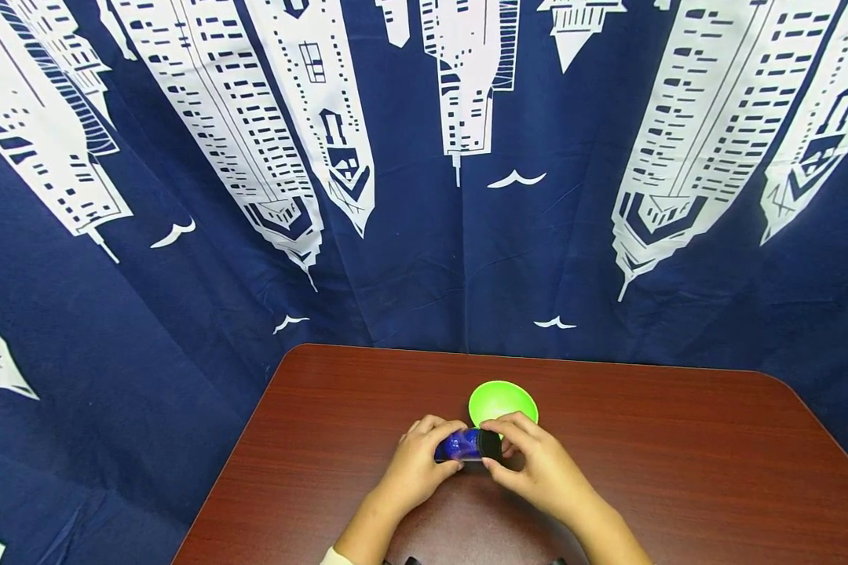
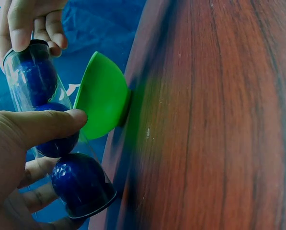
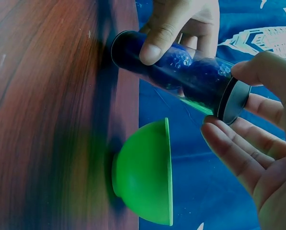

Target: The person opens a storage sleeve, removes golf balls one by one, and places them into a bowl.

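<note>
A clear plastic tube (image 1: 459, 445) lies roughly sideways above the table, held between both hands. Inside are 3 blue dimpled balls (image 2: 83, 177), which look like golf balls. My left hand (image 1: 415, 464) grips the tube's body, its thumb across the near side. At the other end, my right hand (image 1: 540, 467) pinches the black cap (image 3: 236, 101) between thumb and fingers. The cap sits on the tube's end. Just beyond the tube stands a bright green bowl (image 1: 491, 400), upright and partly hidden by my right hand in the head view.
The reddish-brown wooden table (image 1: 678, 455) has rounded far corners. Behind it hangs a dark blue cloth (image 1: 410, 290) printed with white buildings and birds. The bowl is close to the tube, on its far side.
</note>
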Demonstrator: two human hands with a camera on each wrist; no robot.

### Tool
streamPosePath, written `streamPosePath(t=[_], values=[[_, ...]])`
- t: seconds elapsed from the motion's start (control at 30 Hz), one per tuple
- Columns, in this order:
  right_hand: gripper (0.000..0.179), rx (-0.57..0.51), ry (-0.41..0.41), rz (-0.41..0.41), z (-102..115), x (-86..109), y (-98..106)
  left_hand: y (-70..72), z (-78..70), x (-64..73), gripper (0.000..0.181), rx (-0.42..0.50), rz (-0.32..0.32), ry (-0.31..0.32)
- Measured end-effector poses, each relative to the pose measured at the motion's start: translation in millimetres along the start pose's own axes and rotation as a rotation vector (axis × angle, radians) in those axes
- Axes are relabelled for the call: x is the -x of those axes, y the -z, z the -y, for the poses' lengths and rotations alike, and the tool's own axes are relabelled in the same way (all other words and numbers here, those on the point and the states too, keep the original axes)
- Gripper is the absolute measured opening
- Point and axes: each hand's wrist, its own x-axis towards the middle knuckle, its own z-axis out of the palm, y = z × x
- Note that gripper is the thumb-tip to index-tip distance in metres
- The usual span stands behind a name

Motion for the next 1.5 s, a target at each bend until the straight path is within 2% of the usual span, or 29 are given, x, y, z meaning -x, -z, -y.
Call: streamPosePath(t=[0.17,0.47,0.93,1.17,1.33,1.5], values=[[0.046,0.030,0.024,-0.005,1.7,-0.6,2.0,0.4,1.6,-0.8,0.054,-0.012,0.004,-0.021],[0.045,0.048,0.058,-0.002,1.3,-0.3,5.1,0.5,1.5,-0.9,0.054,0.001,0.019,-0.021],[0.047,0.027,0.033,0.016,2.2,-0.8,6.3,-0.5,3.2,-0.1,0.054,-0.007,-0.015,-0.038],[0.049,0.021,0.007,-0.045,-2.7,-2.0,14.1,0.4,5.0,-0.5,0.054,0.074,-0.026,-0.008],[0.048,-0.017,0.019,-0.026,-2.7,-1.8,14.4,-0.2,5.7,-0.6,0.053,0.083,-0.020,-0.003],[0.050,-0.005,0.008,-0.046,-3.1,-1.4,15.0,-0.7,6.4,-1.0,0.051,0.116,-0.045,0.004]])
